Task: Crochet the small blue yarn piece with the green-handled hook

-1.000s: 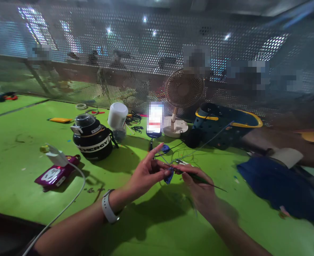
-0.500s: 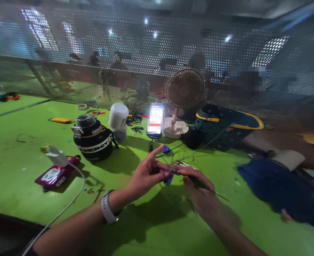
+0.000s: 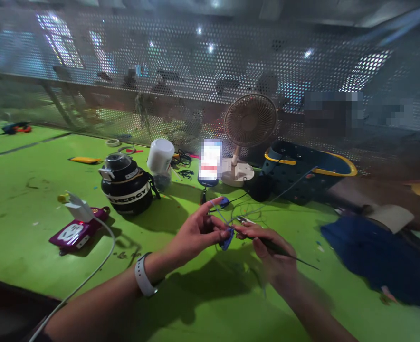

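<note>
My left hand [image 3: 199, 232] pinches a small piece of blue crochet work [image 3: 226, 243] between thumb and fingers. Over its raised index finger runs a strand of blue yarn [image 3: 219, 210], which stretches away toward the basket at the right. In my right hand [image 3: 276, 251] is a crochet hook [image 3: 281, 250] with a dark green grip; its thin rear end sticks out to the right. The hook's tip is at the blue piece, too small to make out clearly. Another small blue piece [image 3: 224, 202] lies on the table just beyond my left fingertips.
A lit phone [image 3: 210, 161] stands ahead, beside a small fan [image 3: 250, 121]. The dark basket [image 3: 288, 173] with a yellow rim is to the right, above dark blue cloth [image 3: 367, 256]. Leftward are a black bottle [image 3: 128, 190], a white jar [image 3: 160, 154] and a purple power strip [image 3: 76, 232].
My right hand has shifted slightly to the right with the crochet hook, and the hook's rear end has moved along. The left hand keeps its hold; the whole view has shifted a little.
</note>
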The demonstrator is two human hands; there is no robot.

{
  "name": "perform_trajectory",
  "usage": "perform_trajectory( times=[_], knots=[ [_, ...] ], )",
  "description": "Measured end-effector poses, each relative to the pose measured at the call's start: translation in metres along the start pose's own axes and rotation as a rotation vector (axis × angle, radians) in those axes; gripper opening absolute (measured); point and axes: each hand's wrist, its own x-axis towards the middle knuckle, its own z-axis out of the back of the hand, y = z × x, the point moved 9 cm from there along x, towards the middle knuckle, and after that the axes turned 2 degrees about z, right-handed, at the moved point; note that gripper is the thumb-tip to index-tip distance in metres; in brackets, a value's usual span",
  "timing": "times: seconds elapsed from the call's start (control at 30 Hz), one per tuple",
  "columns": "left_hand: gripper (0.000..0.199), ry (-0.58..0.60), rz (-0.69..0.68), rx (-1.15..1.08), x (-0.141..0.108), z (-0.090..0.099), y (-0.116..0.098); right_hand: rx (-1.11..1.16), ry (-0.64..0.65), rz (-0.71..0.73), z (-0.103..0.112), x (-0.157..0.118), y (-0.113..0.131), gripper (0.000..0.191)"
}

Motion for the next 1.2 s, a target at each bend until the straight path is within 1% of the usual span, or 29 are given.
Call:
perform_trajectory(
  times=[0.2,0.4,0.47,0.6,0.73,0.8,0.9,1.0,1.2],
  knots=[
    [0.079,0.025,-0.032,0.043,0.0,0.0,-0.001,0.012,-0.007,-0.004,-0.001,0.003,0.004,0.013],
    [0.082,0.05,-0.024,0.057,-0.001,-0.001,0.001,0.001,0.055,0.044,-0.007,0.001,0.004,0.02],
    [0.083,0.047,-0.019,0.052,0.0,-0.001,0.0,-0.007,0.053,0.053,-0.005,0.0,0.003,0.021],
    [0.08,0.033,-0.003,0.031,0.0,0.0,-0.001,-0.023,0.056,0.017,0.0,-0.002,-0.003,0.02],
    [0.076,0.041,-0.024,0.027,0.0,0.001,-0.003,0.009,0.057,-0.001,0.003,-0.002,-0.005,0.021],
    [0.077,0.042,-0.042,0.062,0.001,0.001,-0.004,0.011,0.05,0.006,0.005,0.0,-0.004,0.02],
    [0.081,0.024,-0.067,0.178,0.0,0.003,-0.007,0.021,0.043,0.014,0.006,0.002,-0.003,0.017],
    [0.082,0.012,-0.096,0.286,-0.001,0.003,-0.012,0.019,0.045,-0.02,0.006,0.002,-0.006,0.016],
    [0.082,0.007,-0.118,0.375,-0.001,0.004,-0.014,0.06,0.019,-0.029,0.006,0.003,-0.006,0.013]
  ],
)
